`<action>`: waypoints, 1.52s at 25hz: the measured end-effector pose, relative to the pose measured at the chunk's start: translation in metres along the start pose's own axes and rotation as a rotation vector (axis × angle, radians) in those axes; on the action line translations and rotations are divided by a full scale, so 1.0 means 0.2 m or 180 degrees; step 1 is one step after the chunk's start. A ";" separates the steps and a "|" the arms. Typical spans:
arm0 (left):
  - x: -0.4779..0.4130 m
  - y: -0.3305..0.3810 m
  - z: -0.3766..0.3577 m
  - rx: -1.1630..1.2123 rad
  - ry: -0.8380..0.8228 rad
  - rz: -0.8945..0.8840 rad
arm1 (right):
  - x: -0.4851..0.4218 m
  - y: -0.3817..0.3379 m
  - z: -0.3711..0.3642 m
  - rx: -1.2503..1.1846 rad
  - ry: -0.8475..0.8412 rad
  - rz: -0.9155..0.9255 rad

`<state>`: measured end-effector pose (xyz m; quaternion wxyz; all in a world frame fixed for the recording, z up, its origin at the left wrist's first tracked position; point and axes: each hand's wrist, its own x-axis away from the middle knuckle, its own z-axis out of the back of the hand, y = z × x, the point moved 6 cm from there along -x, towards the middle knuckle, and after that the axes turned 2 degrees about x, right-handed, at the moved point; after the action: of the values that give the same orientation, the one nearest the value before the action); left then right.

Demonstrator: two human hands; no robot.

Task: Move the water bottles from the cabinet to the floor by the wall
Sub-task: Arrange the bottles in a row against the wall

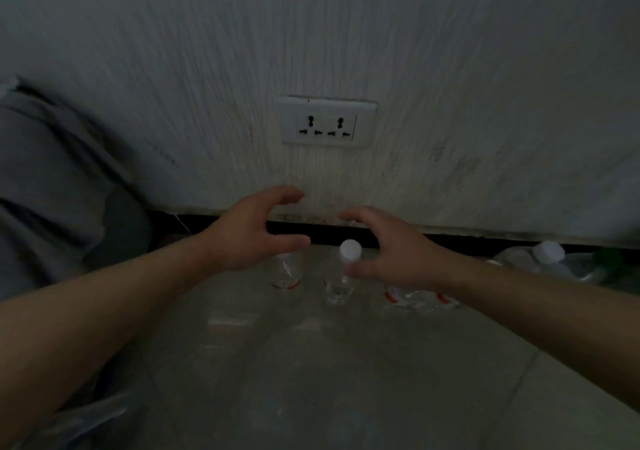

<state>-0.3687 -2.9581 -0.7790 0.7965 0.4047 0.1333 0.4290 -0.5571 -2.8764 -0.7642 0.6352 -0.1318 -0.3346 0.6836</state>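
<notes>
Presently, my left hand and right hand hover spread wide, gripping nothing; one capped water bottle stands upright between them, by the wall.

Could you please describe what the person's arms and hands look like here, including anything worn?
The left forearm and right forearm are bare to the frame's edge, with no sleeves in view. The left hand and right hand wear no gloves, and no watch, bracelet or ring shows, though the picture is dim.
</notes>
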 end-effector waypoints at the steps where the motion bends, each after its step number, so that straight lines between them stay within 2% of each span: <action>1: 0.00 0.04 0.01 -0.0135 0.0034 -0.0065 | 0.01 -0.02 0.04 0.0157 0.0032 0.0092; 6: -0.04 0.24 -0.04 -0.0584 0.0010 -0.0381 | 0.05 0.03 0.27 0.0593 0.0282 0.0237; 13: -0.18 0.62 -0.29 -0.1133 -0.0193 -0.0551 | 0.26 0.29 0.53 0.1055 0.0305 0.0097; 25: -0.42 1.19 -0.85 -0.1295 -0.0417 -0.0840 | 0.73 0.88 0.90 0.1047 0.0443 -0.0210; 32: -0.63 1.35 -1.20 -0.1337 -0.0564 -0.0737 | 0.83 1.24 0.96 0.0956 0.0361 -0.0255; 38: -0.70 1.35 -1.40 -0.2131 -0.0735 -0.0484 | 0.79 1.40 0.88 0.0980 0.0048 -0.0030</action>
<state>-0.7642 -2.8391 -0.7720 0.9243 0.1562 -0.0757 0.3398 -0.9067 -2.7671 -0.7690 0.6536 -0.0364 -0.2216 0.7227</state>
